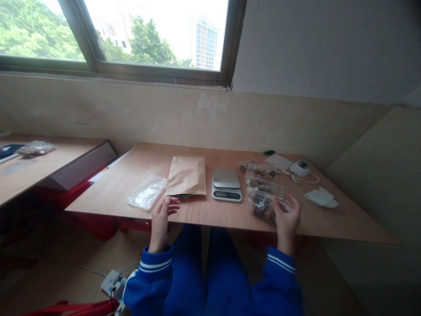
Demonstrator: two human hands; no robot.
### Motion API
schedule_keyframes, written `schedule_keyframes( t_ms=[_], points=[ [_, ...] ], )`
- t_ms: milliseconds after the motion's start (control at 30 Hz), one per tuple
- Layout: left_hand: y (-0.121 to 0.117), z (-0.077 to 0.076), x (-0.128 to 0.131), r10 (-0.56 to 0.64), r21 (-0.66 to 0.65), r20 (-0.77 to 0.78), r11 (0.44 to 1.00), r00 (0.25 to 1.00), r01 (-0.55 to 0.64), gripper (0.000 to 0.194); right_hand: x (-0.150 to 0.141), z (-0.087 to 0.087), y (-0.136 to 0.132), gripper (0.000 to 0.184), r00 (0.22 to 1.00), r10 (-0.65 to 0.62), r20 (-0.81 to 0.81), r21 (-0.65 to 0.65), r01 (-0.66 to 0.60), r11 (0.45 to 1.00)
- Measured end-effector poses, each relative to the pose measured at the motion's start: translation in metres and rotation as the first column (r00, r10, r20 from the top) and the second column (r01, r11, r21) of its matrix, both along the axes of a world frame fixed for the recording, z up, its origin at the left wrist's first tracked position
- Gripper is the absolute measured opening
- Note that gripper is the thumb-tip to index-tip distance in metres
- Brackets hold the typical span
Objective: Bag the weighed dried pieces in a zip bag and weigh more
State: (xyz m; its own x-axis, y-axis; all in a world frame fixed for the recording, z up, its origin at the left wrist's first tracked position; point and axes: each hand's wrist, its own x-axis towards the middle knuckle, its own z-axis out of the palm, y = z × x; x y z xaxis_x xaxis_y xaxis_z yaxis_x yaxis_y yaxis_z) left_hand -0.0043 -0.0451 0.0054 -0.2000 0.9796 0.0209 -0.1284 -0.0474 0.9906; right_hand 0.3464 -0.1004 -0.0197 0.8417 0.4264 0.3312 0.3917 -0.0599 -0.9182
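One hand, the right hand (287,216), pinches a clear bag (261,208) at the table's (194,214) near edge, right; the left hand (162,219), half open, holds nothing near the brown pouch (187,175), left of the scale (226,184).

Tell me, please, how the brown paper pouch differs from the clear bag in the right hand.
The paper pouch is opaque brown, while the clear bag shows dark pieces inside. The right hand grips the clear bag; the paper pouch lies near the left hand. Both are bags.
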Motion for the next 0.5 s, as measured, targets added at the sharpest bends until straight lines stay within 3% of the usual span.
schedule_keyframes(
  t_ms=[100, 200, 267, 367, 500],
  points=[
    [0.003, -0.003, -0.004, 0.015, -0.009, -0.019, 1.000, 1.000, -0.015, 0.042, -0.005, -0.005, 0.004, 0.086, 0.921, -0.204, 0.331, -0.112, 0.253, 0.961],
    [0.006, -0.009, -0.005, 0.018, -0.021, -0.063, 1.000, 0.998, -0.019, 0.045, -0.026, 0.001, 0.002, 0.066, 0.819, -0.348, 0.457, -0.114, 0.441, 0.890],
    [0.007, -0.015, -0.005, 0.022, -0.018, -0.119, 1.000, 0.993, -0.025, 0.047, -0.040, 0.007, -0.001, 0.049, 0.836, -0.337, 0.433, -0.177, 0.445, 0.878],
    [0.008, -0.022, -0.003, 0.042, 0.034, -0.229, 0.999, 0.972, -0.036, 0.044, -0.053, 0.011, -0.001, 0.034, 0.907, -0.191, 0.376, -0.346, 0.328, 0.879],
    [0.008, -0.027, 0.000, 0.066, 0.144, -0.337, 0.989, 0.939, -0.018, 0.030, -0.059, -0.009, 0.008, 0.045, 0.928, -0.063, 0.368, -0.476, 0.246, 0.844]
  ],
)
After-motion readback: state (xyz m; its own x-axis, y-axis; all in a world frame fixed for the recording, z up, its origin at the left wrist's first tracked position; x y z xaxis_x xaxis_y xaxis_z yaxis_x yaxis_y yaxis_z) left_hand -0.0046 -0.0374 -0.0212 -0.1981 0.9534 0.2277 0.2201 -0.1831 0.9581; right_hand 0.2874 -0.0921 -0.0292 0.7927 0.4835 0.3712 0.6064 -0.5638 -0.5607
